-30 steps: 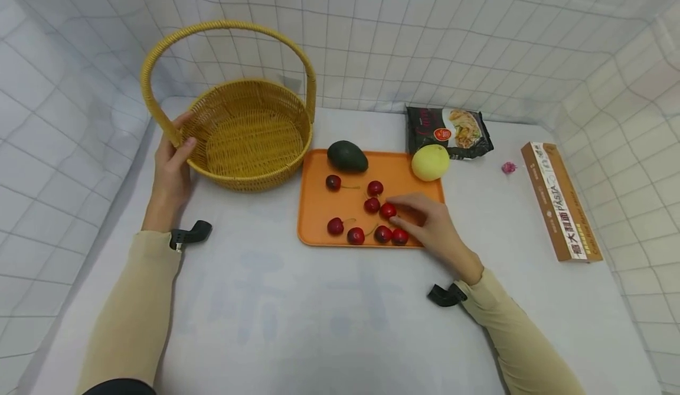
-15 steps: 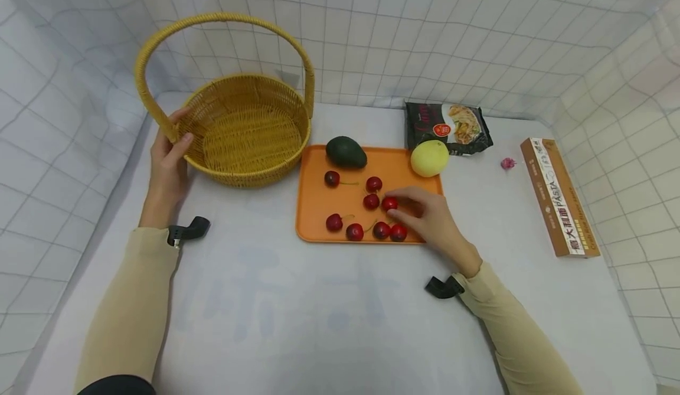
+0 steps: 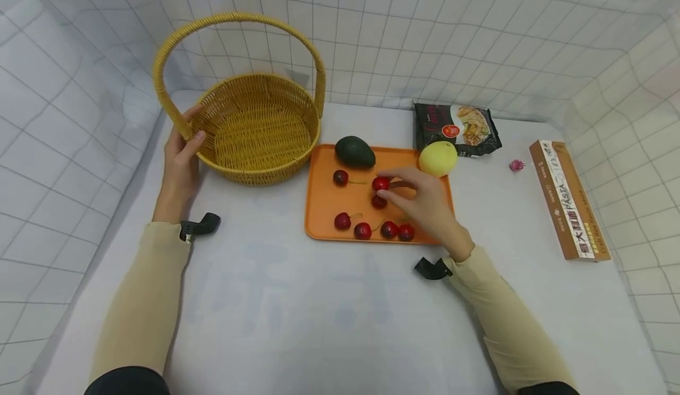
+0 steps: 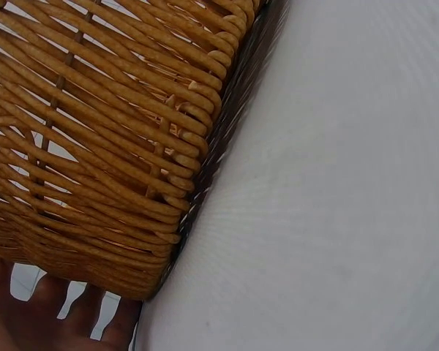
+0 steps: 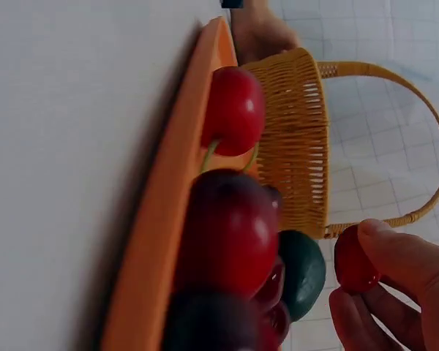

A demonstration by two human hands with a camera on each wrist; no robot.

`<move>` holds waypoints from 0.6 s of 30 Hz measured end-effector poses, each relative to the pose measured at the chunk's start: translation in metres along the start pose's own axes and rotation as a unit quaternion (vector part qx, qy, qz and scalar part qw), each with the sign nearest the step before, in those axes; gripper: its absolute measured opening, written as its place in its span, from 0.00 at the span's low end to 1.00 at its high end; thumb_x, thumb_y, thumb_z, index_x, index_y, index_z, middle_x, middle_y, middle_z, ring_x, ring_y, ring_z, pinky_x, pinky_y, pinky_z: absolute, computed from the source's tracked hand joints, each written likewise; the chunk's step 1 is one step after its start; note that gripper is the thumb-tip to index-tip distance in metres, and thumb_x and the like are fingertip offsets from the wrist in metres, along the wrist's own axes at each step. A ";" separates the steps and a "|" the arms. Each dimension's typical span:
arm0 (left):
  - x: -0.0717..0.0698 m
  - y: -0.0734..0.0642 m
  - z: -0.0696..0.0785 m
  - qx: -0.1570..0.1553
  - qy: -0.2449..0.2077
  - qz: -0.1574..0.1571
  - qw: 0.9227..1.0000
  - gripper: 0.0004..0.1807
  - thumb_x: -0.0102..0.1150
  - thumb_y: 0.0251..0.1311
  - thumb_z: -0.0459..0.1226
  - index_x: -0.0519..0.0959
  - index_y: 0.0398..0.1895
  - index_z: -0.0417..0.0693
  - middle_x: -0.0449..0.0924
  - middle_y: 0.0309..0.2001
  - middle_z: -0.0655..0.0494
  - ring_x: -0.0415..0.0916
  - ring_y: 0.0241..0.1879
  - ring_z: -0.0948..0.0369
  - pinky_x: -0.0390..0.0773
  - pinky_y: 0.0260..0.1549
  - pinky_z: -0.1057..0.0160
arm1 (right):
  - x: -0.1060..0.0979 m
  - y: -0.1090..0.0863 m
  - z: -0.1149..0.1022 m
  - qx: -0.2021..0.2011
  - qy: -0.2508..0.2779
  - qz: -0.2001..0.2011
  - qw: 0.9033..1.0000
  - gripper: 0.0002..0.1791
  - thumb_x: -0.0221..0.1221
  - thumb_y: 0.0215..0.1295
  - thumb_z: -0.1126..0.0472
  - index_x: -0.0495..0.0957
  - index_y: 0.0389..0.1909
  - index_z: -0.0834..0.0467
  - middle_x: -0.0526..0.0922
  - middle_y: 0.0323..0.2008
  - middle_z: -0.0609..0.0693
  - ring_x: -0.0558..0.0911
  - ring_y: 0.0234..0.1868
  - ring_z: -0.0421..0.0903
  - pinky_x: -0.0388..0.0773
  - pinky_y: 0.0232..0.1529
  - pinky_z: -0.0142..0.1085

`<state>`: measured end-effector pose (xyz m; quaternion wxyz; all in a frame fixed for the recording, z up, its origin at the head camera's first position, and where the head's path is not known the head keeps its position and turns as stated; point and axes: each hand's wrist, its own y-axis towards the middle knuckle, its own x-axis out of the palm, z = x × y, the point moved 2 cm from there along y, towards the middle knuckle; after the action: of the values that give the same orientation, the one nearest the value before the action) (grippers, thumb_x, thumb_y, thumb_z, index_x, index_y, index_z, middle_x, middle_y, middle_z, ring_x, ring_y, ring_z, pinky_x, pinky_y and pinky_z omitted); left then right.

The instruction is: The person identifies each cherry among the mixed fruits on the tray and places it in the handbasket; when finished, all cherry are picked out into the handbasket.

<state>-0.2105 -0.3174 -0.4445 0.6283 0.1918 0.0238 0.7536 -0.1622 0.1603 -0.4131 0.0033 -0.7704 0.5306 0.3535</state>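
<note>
Right hand [image 3: 425,206] pinches a glossy red cherry [image 3: 380,183] between thumb and fingertips, just above the flat orange plastic tray [image 3: 324,206]; left hand [image 3: 180,159], at nine o'clock, wraps its fingers round the woven wicker handled basket [image 3: 255,129], apparently steadying it; brown carton [image 3: 568,200] at three o'clock reads "PASTA".

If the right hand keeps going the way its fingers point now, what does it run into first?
The right hand pinches a cherry above the orange tray, fingers pointing left toward the basket. Going straight on, it would likely meet the lone cherry by the avocado first, then the basket. Height is unclear, so it may pass over.
</note>
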 end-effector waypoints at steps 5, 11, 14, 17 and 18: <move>0.003 -0.003 -0.001 -0.003 -0.007 -0.001 1.000 0.29 0.59 0.70 0.35 0.73 0.74 0.45 0.65 0.76 0.47 0.58 0.75 0.51 0.57 0.69 0.61 | 0.012 0.021 -0.018 -0.007 0.027 0.016 0.999 0.20 0.73 0.64 0.65 0.86 0.57 0.56 0.89 0.52 0.51 0.87 0.50 0.50 0.84 0.55 0.50; 0.005 -0.007 -0.003 -0.006 0.005 -0.003 1.000 0.29 0.59 0.70 0.35 0.73 0.74 0.46 0.66 0.76 0.47 0.58 0.76 0.51 0.56 0.70 0.61 | 0.028 0.045 -0.042 0.014 0.045 0.025 0.999 0.20 0.72 0.66 0.62 0.86 0.59 0.56 0.87 0.52 0.50 0.87 0.50 0.48 0.83 0.55 0.50; 0.005 -0.005 -0.001 0.006 0.001 0.000 1.000 0.29 0.59 0.69 0.35 0.73 0.74 0.45 0.66 0.75 0.45 0.58 0.75 0.51 0.57 0.69 0.61 | 0.040 0.062 -0.056 0.032 0.040 0.036 0.998 0.20 0.71 0.68 0.57 0.86 0.60 0.54 0.87 0.54 0.49 0.89 0.50 0.45 0.84 0.56 0.47; 0.004 -0.003 0.002 0.014 -0.007 0.000 1.000 0.29 0.60 0.69 0.34 0.73 0.74 0.43 0.67 0.74 0.45 0.59 0.74 0.52 0.57 0.69 0.61 | 0.054 0.079 -0.070 0.020 0.034 0.057 0.998 0.20 0.71 0.68 0.57 0.86 0.59 0.56 0.87 0.55 0.51 0.89 0.51 0.46 0.84 0.56 0.43; 0.003 -0.003 0.002 0.015 -0.009 0.000 1.000 0.29 0.60 0.69 0.34 0.73 0.74 0.43 0.67 0.74 0.45 0.59 0.74 0.52 0.57 0.68 0.61 | 0.059 0.084 -0.073 0.011 0.039 0.063 0.997 0.20 0.71 0.68 0.59 0.85 0.59 0.58 0.87 0.55 0.53 0.89 0.51 0.47 0.84 0.56 0.42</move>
<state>-0.2075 -0.3139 -0.4425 0.6256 0.2081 0.0294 0.7513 -0.1803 0.0478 -0.3601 -0.0316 -0.7483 0.5819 0.3169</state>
